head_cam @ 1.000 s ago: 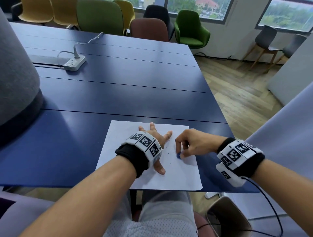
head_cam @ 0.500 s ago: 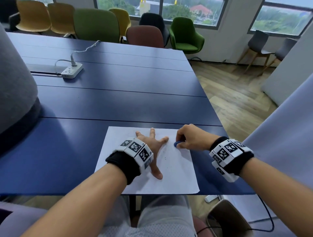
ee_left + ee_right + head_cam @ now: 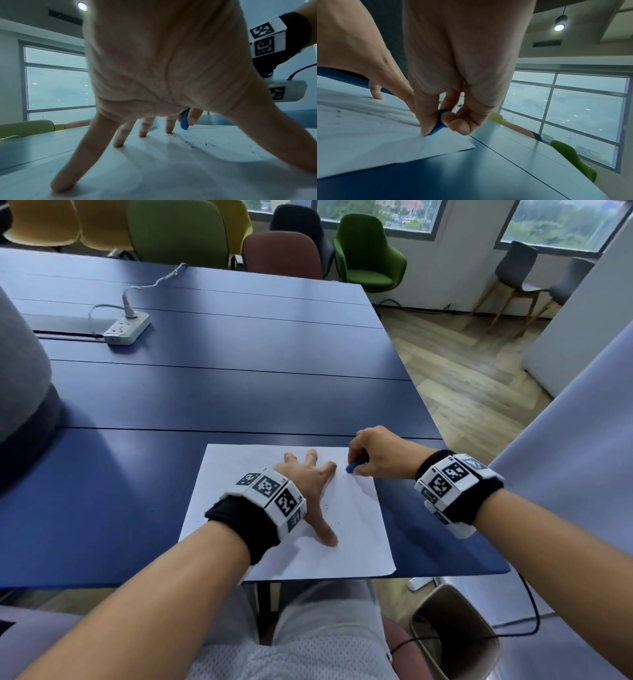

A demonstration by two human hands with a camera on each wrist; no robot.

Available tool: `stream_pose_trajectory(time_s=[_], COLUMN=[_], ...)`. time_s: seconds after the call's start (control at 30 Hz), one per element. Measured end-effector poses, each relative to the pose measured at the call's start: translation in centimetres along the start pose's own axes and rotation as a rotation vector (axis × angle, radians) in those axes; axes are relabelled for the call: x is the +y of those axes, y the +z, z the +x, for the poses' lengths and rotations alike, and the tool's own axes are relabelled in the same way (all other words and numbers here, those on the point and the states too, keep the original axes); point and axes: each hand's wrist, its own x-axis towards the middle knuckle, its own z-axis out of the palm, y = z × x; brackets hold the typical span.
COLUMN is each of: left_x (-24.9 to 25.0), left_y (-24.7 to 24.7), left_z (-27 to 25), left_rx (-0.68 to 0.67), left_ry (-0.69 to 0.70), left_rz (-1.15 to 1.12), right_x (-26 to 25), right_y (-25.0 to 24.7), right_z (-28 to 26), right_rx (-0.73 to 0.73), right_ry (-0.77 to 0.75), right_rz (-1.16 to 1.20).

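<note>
One blue eraser [image 3: 354, 465], pinched between the thumb and fingers of your right hand [image 3: 382, 453], with its lower end touching the white sheet of paper [image 3: 349, 546] near the far right corner. Your left hand [image 3: 308, 484] lies just beside it, to its left, fingers spread and straight, tips pressing the sheet of paper onto the blue table [image 3: 205, 392]. Dark crumbs [image 3: 189, 143] lie scattered by your left forefinger.
</note>
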Motion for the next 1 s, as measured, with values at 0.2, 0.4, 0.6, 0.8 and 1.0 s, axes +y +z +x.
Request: stream_pose_trajectory(time_s=[0.2, 0.4, 0.6, 0.8, 1.0], left_x=[0.0, 0.0, 0.0, 0.1, 0.0], left_y=[0.1, 0.2, 0.1, 0.1, 0.2], left_z=[0.1, 0.1, 0.0, -0.1, -0.1], left_rx=[-0.017, -0.005, -0.016, -0.019, -0.017], left_ry=[-0.019, -0.013, -0.018, -0.02, -0.013], left_rz=[0.017, 0.026, 0.022, 0.027, 0.017], right_x=[-1.0, -1.2, -1.6, -2.8, -2.6], right_y=[-0.3, -0.7, -1.1, -0.5, -0.5], right_z=[-0.1, 0.5, 0.4, -0.6, -0.1], right_rx=[-0.244, -0.142, -0.267, -0.436, -0.231], right_ry=[-0.005, 0.044, 0.08, 0.017, 0.024], right_rz=[0.012, 0.013, -0.023, -0.017, 0.023])
